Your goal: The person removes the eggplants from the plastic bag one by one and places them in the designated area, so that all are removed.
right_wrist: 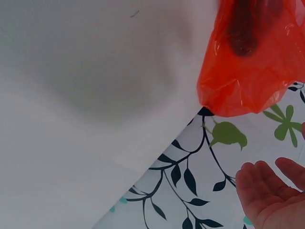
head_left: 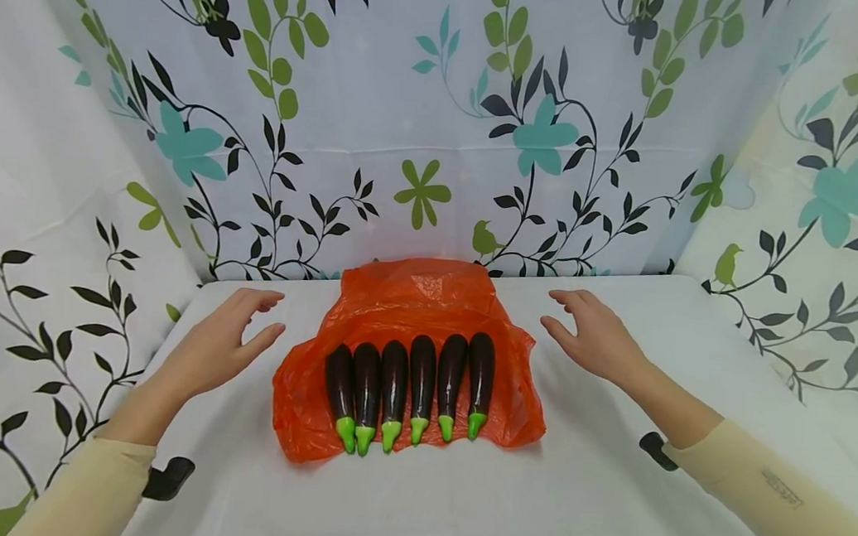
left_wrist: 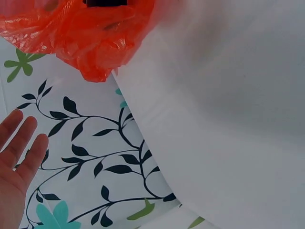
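Note:
Several dark purple eggplants (head_left: 422,384) with bright green stems lie side by side on a red plastic bag (head_left: 427,289), stems toward me. The bag is spread on the white table, its far end near the back edge. To the left of the bag hovers my left hand (head_left: 222,345), fingers extended and holding nothing. On the other side my right hand (head_left: 599,338) is raised the same way, relaxed, apart from the bag. Both wrist views show the bag's edge and part of each hand, the left (left_wrist: 16,167) and the right (right_wrist: 269,195).
White cloth covers the table (head_left: 442,510). A curtain (head_left: 411,92) printed with leaves, birds and flowers hangs behind the table and along both sides. Dark straps or mounts (head_left: 168,478) sit at my wrists.

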Motion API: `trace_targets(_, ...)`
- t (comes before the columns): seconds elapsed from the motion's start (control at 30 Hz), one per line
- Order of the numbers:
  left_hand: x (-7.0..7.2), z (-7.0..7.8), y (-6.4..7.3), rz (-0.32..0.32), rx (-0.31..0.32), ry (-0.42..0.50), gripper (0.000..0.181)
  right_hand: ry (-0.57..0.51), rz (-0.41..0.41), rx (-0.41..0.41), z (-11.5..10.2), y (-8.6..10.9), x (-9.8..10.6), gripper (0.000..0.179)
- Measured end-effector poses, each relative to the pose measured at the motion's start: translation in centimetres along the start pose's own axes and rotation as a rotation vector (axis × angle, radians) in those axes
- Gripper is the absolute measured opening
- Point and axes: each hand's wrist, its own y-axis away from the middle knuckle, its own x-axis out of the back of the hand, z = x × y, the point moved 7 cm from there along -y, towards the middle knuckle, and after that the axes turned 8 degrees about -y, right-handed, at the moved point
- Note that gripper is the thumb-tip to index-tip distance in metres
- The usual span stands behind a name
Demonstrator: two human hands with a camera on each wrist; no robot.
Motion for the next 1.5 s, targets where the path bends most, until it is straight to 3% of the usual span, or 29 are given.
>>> trace_targets(0.27,0.2,1.8,1.6,0.02,-0.053,0.035,0.048,-0.023,-0.03,0.008,-1.3,1.1,-0.4,0.051)
trace_targets(0.53,-0.4,2.9,3.1,-0.044,-0.042,0.018,0.055,-0.022,-0.025,0.019,-2.0,1.6,-0.4,0.05)
trace_targets(0.87,-0.8,3.9,5.2,-0.029,-0.021,-0.013,0.05,-0.042,-0.031,0.015,-2.5,2.0,-0.3,0.051)
trace_targets(1.2,-2.8,4.1,7.4,-0.05,0.078,0.037,0.046,-0.083,-0.033,0.016,-3.6,2.3,0.3,0.051)
trace_targets(1.5,-4.5,3.9,8.2,-0.072,0.135,0.094,0.046,-0.117,-0.029,0.049,-5.2,3.0,0.2,0.049)
